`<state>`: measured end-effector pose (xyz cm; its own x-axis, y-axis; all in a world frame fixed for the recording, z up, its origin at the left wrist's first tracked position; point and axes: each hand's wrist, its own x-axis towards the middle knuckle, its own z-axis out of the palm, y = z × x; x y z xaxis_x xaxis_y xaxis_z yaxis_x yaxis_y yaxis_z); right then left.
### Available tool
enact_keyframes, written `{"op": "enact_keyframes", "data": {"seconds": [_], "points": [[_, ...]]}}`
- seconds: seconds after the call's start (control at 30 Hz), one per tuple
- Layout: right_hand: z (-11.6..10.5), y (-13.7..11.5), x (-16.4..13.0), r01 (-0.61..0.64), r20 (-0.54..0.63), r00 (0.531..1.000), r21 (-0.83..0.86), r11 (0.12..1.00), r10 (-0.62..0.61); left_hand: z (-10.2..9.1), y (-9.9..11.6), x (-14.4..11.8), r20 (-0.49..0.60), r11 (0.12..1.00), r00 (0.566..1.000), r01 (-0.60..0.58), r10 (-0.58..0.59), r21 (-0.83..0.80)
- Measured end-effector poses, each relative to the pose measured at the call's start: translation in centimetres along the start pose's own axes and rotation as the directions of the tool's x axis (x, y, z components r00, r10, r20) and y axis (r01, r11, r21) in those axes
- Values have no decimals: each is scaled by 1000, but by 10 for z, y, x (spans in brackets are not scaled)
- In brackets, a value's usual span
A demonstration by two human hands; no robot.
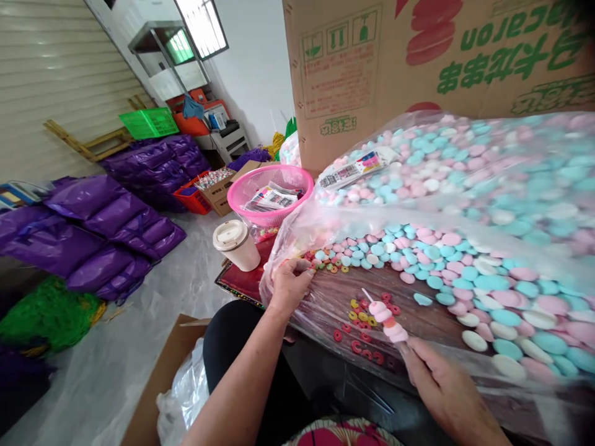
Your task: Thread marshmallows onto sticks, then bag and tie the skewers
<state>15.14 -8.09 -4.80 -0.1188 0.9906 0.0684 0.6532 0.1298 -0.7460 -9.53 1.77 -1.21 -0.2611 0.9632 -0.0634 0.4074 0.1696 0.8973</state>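
Observation:
My right hand [437,381] grips the lower end of a candy skewer [387,322], a white stick threaded with pink-and-white marshmallow pieces and an orange ring between them. The bare stick tip points up and to the left. My left hand [292,282] is at the table's left side, fingers pinched together beside a small heap of coloured candy rings [335,265]; whatever is between the fingertips is hidden. Loose red rings [367,356] and yellow rings lie on the plastic-covered table, left of the skewer. Pink, blue and white candies [469,272] spread behind both hands.
A lidded paper cup [239,248] stands left of my left hand. Behind it sits a pink basket [302,189] holding packets. A clear plastic sheet [409,214] drapes over the candies, with a large cardboard box [344,80] behind. Purple bags [93,229] lie on the floor.

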Motion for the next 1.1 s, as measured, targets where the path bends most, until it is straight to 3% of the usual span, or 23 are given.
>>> {"op": "enact_keyframes", "data": {"seconds": [0.2,0.37,0.5,0.6,0.7,0.77,0.83,0.97,1.1], "points": [[7,-6,-1,125,10,992,-43,991,-125,17,9,-13,93,881,985,173,-147,-440],[12,-16,2,155,-6,988,-103,982,-157,34,17,-36,204,751,959,283,-199,-597],[14,-19,4,150,38,989,-207,967,-145,50,20,-46,181,682,957,289,-227,-671],[14,-19,3,139,42,990,-238,961,-133,55,20,-46,173,610,948,305,-266,-731],[12,-17,1,139,61,990,-238,961,-129,53,19,-45,239,513,931,354,-277,-783],[11,-15,0,159,102,985,-241,957,-138,51,20,-46,282,495,924,377,-259,-783],[11,-15,-1,176,131,980,-247,953,-147,51,20,-46,257,519,938,342,-232,-783],[15,-19,-3,142,96,988,-268,953,-120,55,21,-48,140,564,963,251,-232,-787],[17,-16,-3,107,71,994,-320,941,-88,60,21,-51,149,516,950,277,-276,-811]]}}
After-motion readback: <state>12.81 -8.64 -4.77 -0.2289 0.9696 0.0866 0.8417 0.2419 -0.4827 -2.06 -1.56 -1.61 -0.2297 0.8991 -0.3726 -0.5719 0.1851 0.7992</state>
